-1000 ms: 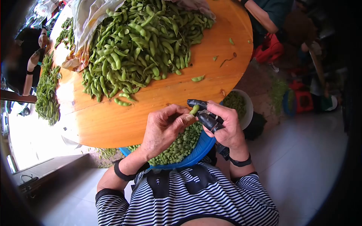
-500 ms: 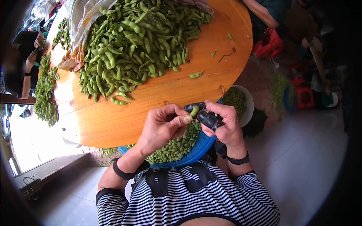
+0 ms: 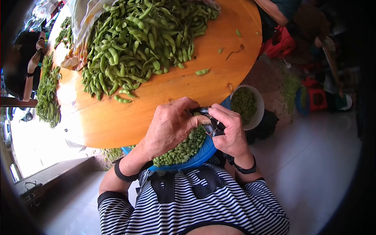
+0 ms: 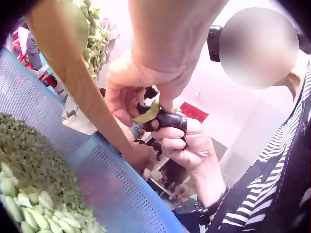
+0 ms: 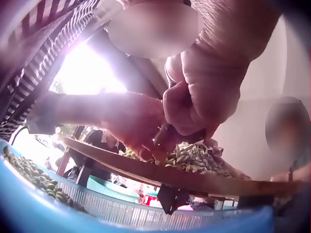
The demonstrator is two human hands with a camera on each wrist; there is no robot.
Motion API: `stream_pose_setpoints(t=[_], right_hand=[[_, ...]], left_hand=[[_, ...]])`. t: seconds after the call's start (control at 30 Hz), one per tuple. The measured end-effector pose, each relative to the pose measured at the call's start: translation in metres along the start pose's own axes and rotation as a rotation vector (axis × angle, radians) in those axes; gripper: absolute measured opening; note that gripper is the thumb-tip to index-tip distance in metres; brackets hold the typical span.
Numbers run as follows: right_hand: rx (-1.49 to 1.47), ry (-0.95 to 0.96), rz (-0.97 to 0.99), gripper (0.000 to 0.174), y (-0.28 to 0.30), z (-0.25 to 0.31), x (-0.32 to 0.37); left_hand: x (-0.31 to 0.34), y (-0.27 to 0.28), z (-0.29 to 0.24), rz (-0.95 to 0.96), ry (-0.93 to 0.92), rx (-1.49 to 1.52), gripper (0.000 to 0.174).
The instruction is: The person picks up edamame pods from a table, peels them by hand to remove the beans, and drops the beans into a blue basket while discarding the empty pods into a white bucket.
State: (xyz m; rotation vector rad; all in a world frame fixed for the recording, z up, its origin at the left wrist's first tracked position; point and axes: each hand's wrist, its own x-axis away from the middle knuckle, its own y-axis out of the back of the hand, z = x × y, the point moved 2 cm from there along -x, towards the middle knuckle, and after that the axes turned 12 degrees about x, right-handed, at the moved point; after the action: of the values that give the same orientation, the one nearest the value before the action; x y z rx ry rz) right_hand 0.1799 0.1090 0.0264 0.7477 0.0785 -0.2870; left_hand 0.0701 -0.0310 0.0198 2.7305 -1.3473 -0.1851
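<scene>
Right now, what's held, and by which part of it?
A green pod, in the fingers of the left hand and right hand; exact grip spots are hidden.

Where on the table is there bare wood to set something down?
Bare wood runs between the pod pile and the table's near edge, left of the left hand. The right side holds only scraps and a loose pod. Crowded: the pile and the bean-filled blue basket.

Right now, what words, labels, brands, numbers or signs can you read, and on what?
No legible text.
Striped shirt: large black shapes on the front, distorted by folds; can't tell if they're letters or numbers.
Red patch in the background: too blurred to tell if it carries writing.
</scene>
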Motion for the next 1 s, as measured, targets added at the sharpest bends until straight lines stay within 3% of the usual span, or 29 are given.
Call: stream_pose_setpoints(t=[0.2,0.27,0.3,0.37,0.43,0.5,0.53,0.57,0.7,0.8,1.0], right_hand=[[-0.004,0.011,0.045,0.035,0.004,-0.005,0.003],[0.021,0.025,0.026,0.033,0.004,-0.003,0.002],[0.036,0.048,-0.012,0.032,0.004,-0.003,0.003],[0.048,0.075,-0.053,0.032,0.005,0.001,0.006],[-0.408,-0.344,-0.155,0.033,0.010,-0.002,0.013],[-0.426,-0.351,-0.170,0.040,0.009,-0.012,0.017],[-0.592,-0.368,-0.074,0.042,0.006,-0.015,0.019],[-0.756,-0.386,0.024,0.045,0.004,-0.017,0.022],[-0.952,-0.278,0.022,0.045,-0.007,-0.014,0.027],[-0.843,-0.344,0.055,0.042,-0.007,-0.016,0.028],[-0.901,-0.368,0.027,0.031,-0.007,-0.010,0.025]], left_hand=[[0.004,0.005,-0.002,0.088,-0.085,-0.047,0.024],[0.008,0.004,0.001,0.080,0.165,0.163,0.024],[0.010,0.001,0.004,0.080,0.165,0.160,0.024],[0.013,-0.004,0.017,-0.096,0.247,0.783,0.021],[0.014,-0.001,0.020,-0.090,0.267,0.832,0.018],[0.014,-0.005,0.025,-0.079,0.263,1.056,0.017],[0.015,-0.008,0.028,-0.056,0.250,1.130,0.016],[0.016,-0.012,0.029,-0.049,0.253,1.132,0.016],[0.017,-0.020,0.028,-0.051,0.208,1.074,0.012],[0.017,-0.022,0.027,-0.054,0.147,1.017,0.008],[0.020,-0.025,0.028,-0.086,0.152,0.971,0.012]])
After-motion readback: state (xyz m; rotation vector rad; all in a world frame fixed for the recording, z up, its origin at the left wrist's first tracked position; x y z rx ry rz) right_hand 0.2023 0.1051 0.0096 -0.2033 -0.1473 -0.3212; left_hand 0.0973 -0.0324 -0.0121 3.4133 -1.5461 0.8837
